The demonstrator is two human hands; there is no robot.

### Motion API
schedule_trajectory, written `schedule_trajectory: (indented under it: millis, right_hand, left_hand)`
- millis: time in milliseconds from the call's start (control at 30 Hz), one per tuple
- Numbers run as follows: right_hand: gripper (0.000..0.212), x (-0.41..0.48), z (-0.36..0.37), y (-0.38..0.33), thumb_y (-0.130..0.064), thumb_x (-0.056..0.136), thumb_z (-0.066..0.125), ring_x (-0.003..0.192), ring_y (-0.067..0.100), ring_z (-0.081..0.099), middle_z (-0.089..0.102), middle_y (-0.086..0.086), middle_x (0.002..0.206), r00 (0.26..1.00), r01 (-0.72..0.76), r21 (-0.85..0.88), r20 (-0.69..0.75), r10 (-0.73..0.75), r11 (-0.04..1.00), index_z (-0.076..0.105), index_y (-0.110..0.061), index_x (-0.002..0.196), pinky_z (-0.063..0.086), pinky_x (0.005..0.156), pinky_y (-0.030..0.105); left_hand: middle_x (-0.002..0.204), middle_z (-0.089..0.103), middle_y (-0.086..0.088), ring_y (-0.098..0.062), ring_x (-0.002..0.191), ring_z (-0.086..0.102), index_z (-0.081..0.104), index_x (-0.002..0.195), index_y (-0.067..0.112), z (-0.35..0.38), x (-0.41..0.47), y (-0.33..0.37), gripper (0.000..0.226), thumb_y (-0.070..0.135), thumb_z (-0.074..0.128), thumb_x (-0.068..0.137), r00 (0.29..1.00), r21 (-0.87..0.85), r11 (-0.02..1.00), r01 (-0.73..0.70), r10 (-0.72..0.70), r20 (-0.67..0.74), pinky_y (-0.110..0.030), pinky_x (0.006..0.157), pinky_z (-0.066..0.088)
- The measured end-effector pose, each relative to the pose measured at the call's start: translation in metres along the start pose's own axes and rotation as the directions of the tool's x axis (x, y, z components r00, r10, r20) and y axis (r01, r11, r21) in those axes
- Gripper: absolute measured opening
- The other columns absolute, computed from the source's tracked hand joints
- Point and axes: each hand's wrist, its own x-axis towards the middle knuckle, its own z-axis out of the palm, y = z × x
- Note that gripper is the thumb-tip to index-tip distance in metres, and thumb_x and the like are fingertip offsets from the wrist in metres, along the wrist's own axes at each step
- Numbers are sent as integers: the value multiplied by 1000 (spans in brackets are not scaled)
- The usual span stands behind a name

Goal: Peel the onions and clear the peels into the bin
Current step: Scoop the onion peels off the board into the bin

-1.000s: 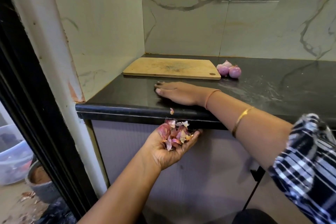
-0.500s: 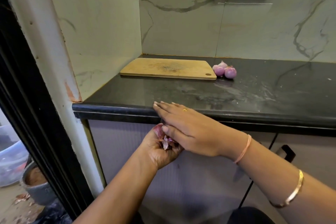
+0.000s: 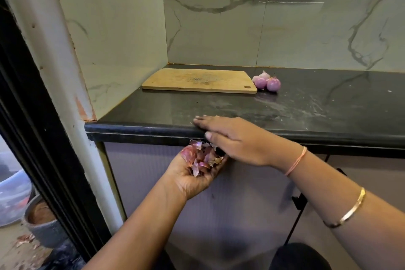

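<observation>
At lower centre of the frame, below the black stone counter's (image 3: 153,112) front edge, the left hand (image 3: 192,178) lies palm-up, cupped under a heap of purple papery onion peels (image 3: 202,159). Just above, the right hand (image 3: 236,138) rests flat on that edge, fingers straight. Farther back lie one wooden cutting board (image 3: 197,80) and three peeled purple onions (image 3: 266,82) just right of it.

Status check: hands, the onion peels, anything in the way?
Left hand cupped palm-up under the counter edge, carrying the peels. Right hand flat on that edge. Peeled onions beside the cutting board. Nothing blocking the hands.
</observation>
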Motion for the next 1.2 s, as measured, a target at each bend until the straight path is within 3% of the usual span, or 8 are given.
schedule_trajectory:
  millis: [200, 367, 500, 633, 733, 800, 1067, 1200]
  right_hand:
    - [45, 6, 5, -10, -27, 95, 37, 138, 7, 30, 43, 2, 146, 981, 139, 169, -160, -112, 976, 48, -15, 137, 21, 111, 16]
    - [52, 21, 9, -10, -42, 100, 27, 144, 13, 18, 25, 2, 156, 1000, 21, -188, -7, -23, 982, 30, -19, 147, 14, 118, 34]
    - [52, 1, -1, -13, -44, 98, 28, 129, 9, 44, 52, -1, 138, 980, 78, 101, -190, -58, 992, 50, -15, 135, 32, 108, 25]
    - [53, -12, -20, 38, -46, 98, 25, 138, 15, 32, 40, 2, 148, 934, -235, 69, -260, 244, 970, 40, -22, 142, 22, 116, 36]
    - [59, -15, -32, 72, -55, 96, 16, 146, 21, 13, 20, 4, 157, 853, -522, -127, -89, 515, 843, 21, -31, 149, 9, 118, 45]
    - [61, -10, -36, 77, -58, 96, 13, 147, 22, 4, 12, 8, 159, 822, -562, -172, -3, 570, 809, 15, -31, 150, 4, 118, 44]
    - [57, 11, -15, 13, -42, 101, 18, 147, 16, 4, 7, 9, 159, 961, -238, -222, 90, 263, 946, 12, -14, 151, 3, 118, 28]
    - [50, 0, -9, -22, -36, 102, 25, 144, 5, 14, 22, -4, 156, 988, -48, 100, 154, 33, 994, 23, -17, 149, 7, 117, 22]
  left_hand:
    - [119, 61, -14, -26, 102, 60, 59, 117, 0, 1, -1, -2, 44, 11, 47, 76, 1000, 44, 999, -15, 14, 21, -47, 72, 53]
    - [110, 65, -17, -27, 98, 64, 64, 105, -1, 3, -2, -4, 38, 12, 47, 74, 999, 64, 997, -46, 45, 20, -46, 68, 53]
    - [119, 61, -17, -28, 109, 58, 61, 112, -1, 3, -1, -3, 40, 12, 45, 78, 999, 84, 995, -45, 44, 5, -51, 72, 51]
    - [111, 62, -23, -35, 97, 58, 60, 104, -10, 4, -2, -4, 36, 15, 37, 92, 999, 45, 999, -23, 26, -46, -52, 70, 51]
    - [106, 62, -28, -38, 96, 58, 60, 98, -14, 6, -3, -6, 38, 17, 37, 94, 999, 23, 1000, -13, 14, -50, -53, 88, 42]
    - [106, 62, -28, -37, 101, 56, 59, 98, -14, 6, -3, -6, 39, 18, 37, 94, 998, 16, 1000, -7, 8, -61, -54, 91, 37]
    - [112, 63, -19, -31, 100, 60, 59, 111, -4, 6, 3, -6, 37, 19, 39, 90, 999, 51, 998, -20, 22, -30, -48, 79, 52]
    - [98, 67, -19, -30, 85, 65, 67, 92, -5, 5, 2, -7, 32, 12, 46, 75, 1000, 64, 998, -9, 10, -6, -46, 67, 53]
